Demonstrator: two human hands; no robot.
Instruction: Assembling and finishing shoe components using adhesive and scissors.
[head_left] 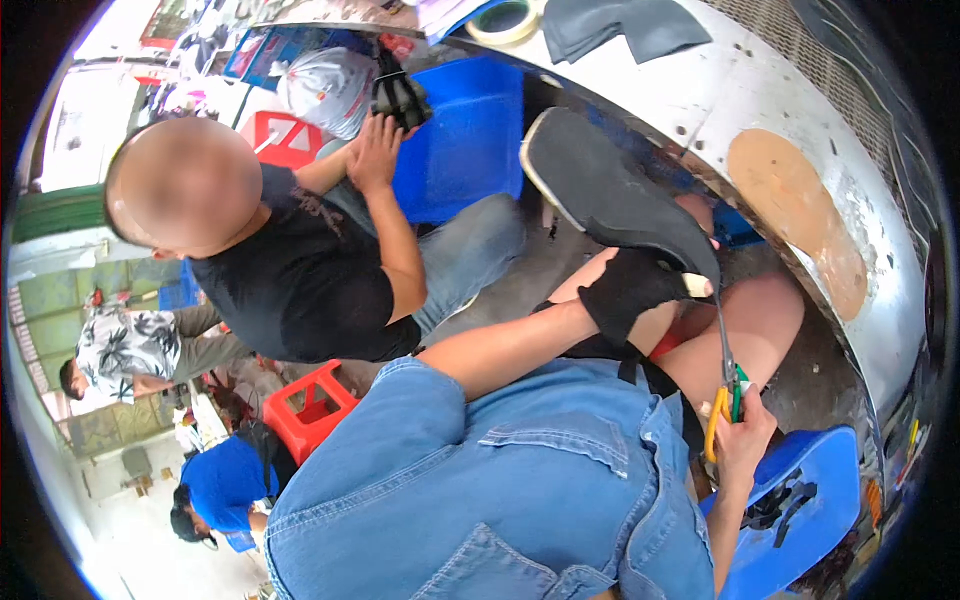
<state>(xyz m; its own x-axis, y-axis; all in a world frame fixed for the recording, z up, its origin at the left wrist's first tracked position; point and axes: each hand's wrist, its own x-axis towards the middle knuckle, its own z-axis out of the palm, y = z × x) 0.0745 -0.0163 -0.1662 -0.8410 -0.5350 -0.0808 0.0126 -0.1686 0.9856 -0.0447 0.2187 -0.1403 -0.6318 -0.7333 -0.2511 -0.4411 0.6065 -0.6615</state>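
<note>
A black shoe sole (615, 180) with a pale rim at its wide end is held out over my lap. My left hand (640, 290), in a black fingerless glove, is closed round its narrower end, the thumb on top with a pale wrap at its tip. In my bare right hand (745, 432) are scissors (726, 362) with one yellow and one green handle. Their blades point up to the sole's edge, beside my left thumb. Whether they touch the edge or cut into it I cannot tell.
A metal-topped workbench (720, 85) curves along the right, bearing a tan sole-shaped piece (800, 215), dark grey sheets (625, 28) and a tape roll (503, 20). A blue bin (850, 490) holds black scraps. At left, a co-worker (320, 270) sits near a blue crate (460, 140) and red stool (310, 405).
</note>
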